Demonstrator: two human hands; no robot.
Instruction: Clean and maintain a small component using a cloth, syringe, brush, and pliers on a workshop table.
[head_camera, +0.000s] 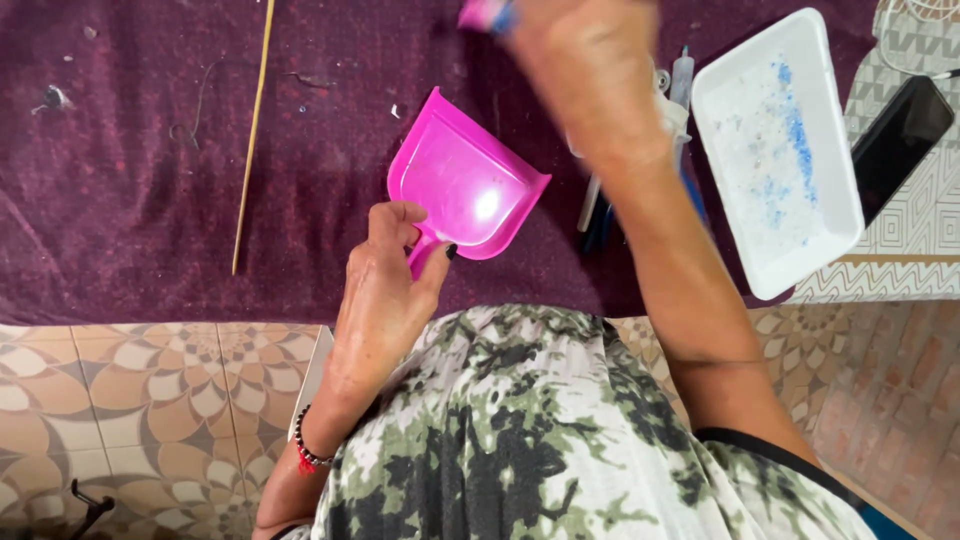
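A dark purple cloth (130, 180) covers the work surface, above a patterned tiled floor (150, 400). On the cloth, to the right, lies a white rectangular foam tray (740, 200) with blue and white grains inside, and beside it a black phone (900, 140). In the middle rests a small bright pink plastic dustpan (465, 180); the left hand (385, 290) is closed around its short handle, thumb and fingers pinching it, the pan pointing away from the body. The right hand (590, 70) is blurred, raised above the cloth, gripping a small pink and blue object (488, 14). A thin wooden stick (253, 130) lies at the left.
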